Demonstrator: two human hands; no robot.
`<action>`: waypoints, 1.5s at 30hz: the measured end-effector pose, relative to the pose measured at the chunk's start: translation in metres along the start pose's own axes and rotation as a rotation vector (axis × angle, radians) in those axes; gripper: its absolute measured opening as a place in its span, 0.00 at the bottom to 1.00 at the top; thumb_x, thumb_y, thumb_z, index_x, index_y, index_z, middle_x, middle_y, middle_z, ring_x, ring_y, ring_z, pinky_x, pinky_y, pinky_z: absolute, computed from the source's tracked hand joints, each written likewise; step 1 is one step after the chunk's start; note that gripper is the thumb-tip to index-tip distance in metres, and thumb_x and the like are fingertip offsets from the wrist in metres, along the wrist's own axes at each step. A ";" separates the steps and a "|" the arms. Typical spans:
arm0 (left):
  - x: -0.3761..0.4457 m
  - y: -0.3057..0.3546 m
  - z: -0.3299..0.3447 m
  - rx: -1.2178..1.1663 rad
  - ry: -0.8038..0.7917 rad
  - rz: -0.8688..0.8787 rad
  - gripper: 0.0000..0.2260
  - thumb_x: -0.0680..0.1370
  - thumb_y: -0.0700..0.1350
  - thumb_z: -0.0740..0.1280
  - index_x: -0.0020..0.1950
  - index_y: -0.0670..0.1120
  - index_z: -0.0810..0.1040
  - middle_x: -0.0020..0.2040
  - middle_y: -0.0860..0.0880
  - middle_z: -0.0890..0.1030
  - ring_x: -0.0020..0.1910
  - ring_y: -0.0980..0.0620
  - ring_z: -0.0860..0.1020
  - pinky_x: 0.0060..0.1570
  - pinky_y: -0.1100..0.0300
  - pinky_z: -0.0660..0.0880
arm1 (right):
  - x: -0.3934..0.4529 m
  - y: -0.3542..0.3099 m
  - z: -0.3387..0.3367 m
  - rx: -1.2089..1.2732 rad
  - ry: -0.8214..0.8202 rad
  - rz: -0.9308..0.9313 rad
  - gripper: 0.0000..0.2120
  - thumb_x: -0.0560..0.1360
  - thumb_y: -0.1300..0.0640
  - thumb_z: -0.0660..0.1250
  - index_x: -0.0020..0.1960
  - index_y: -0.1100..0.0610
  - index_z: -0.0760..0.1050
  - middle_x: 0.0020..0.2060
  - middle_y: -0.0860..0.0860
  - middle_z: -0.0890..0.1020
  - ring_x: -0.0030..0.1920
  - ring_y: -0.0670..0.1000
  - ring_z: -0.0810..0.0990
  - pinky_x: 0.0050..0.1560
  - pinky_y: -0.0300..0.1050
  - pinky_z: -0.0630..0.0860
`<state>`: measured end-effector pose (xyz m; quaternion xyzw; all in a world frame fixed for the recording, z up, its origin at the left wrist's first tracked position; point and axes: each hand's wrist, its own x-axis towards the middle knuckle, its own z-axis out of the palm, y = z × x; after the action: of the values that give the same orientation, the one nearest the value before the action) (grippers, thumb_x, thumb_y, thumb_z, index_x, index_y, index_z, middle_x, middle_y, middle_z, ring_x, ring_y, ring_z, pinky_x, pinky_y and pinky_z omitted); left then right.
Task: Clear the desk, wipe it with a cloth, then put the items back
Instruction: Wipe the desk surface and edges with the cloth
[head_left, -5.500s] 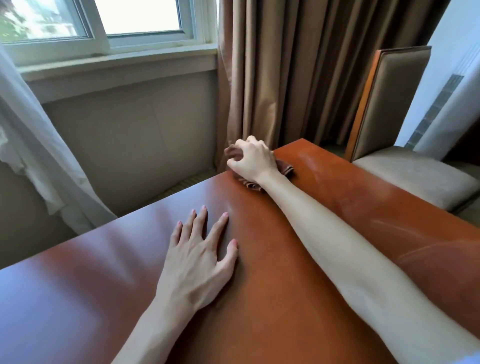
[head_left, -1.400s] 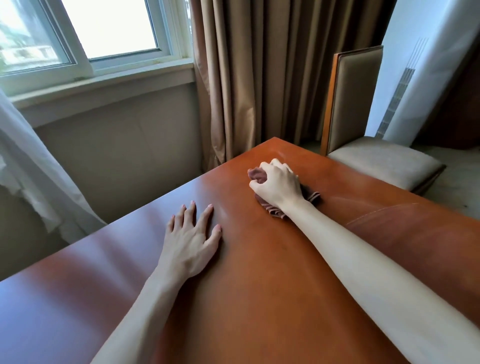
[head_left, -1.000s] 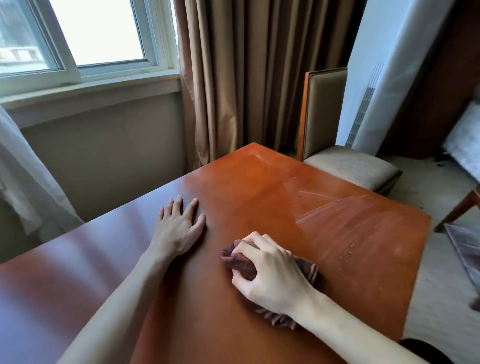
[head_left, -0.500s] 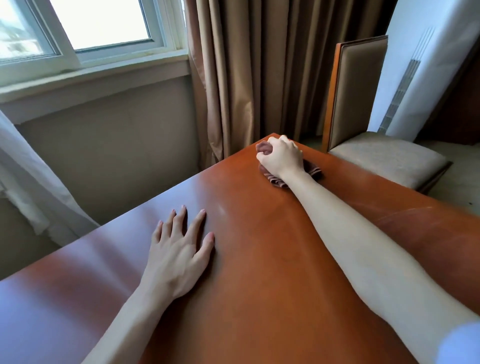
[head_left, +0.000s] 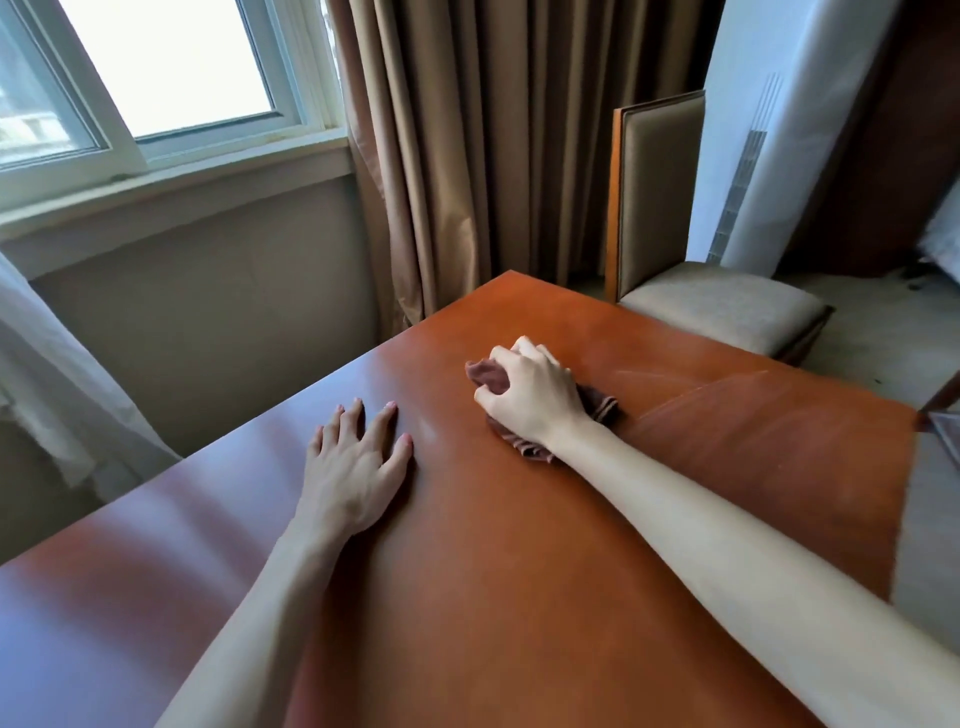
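The reddish-brown wooden desk (head_left: 519, 571) fills the lower part of the view, and no items stand on the part I see. My right hand (head_left: 530, 397) grips a crumpled dark brown cloth (head_left: 485, 375) and presses it onto the desk's far half. Cloth edges stick out beyond the fingers and under the wrist. My left hand (head_left: 353, 467) lies flat on the desk with fingers spread, to the left of the cloth and a little nearer to me. A damp streak (head_left: 691, 384) shows on the wood right of the cloth.
An upholstered chair (head_left: 701, 291) stands at the desk's far right corner. Brown curtains (head_left: 467, 156) hang behind the far edge, and a window (head_left: 156, 78) sits above the wall to the left. A white sheer curtain (head_left: 62, 374) hangs at far left. The desk's right edge (head_left: 904, 514) drops to the floor.
My right hand has pulled the cloth back from the desk's far corner toward me, after sweeping near and far over the last second. The left hand stays flat in place.
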<state>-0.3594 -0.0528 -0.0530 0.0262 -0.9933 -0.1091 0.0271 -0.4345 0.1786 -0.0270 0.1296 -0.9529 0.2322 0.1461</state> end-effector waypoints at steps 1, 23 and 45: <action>0.000 0.001 0.000 0.001 -0.005 -0.003 0.37 0.74 0.68 0.38 0.81 0.59 0.55 0.82 0.44 0.53 0.81 0.44 0.49 0.78 0.46 0.47 | -0.026 -0.007 -0.007 0.012 -0.015 -0.021 0.14 0.74 0.42 0.67 0.54 0.50 0.77 0.50 0.50 0.76 0.55 0.55 0.76 0.53 0.51 0.78; 0.004 -0.004 0.006 0.019 0.045 -0.004 0.35 0.74 0.68 0.37 0.81 0.61 0.51 0.82 0.48 0.51 0.81 0.49 0.44 0.78 0.50 0.45 | 0.132 0.041 0.036 -0.020 0.069 0.095 0.19 0.76 0.40 0.66 0.59 0.52 0.80 0.56 0.55 0.80 0.58 0.59 0.79 0.58 0.57 0.78; 0.019 0.021 -0.018 0.066 0.026 0.060 0.19 0.82 0.56 0.56 0.63 0.45 0.74 0.70 0.40 0.70 0.69 0.39 0.68 0.69 0.46 0.63 | -0.152 -0.031 -0.043 0.078 -0.118 -0.229 0.13 0.72 0.41 0.65 0.54 0.44 0.77 0.55 0.40 0.76 0.56 0.45 0.75 0.52 0.44 0.78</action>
<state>-0.3787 -0.0372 -0.0300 -0.0014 -0.9963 -0.0752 0.0426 -0.2746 0.1998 -0.0298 0.2567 -0.9289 0.2431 0.1104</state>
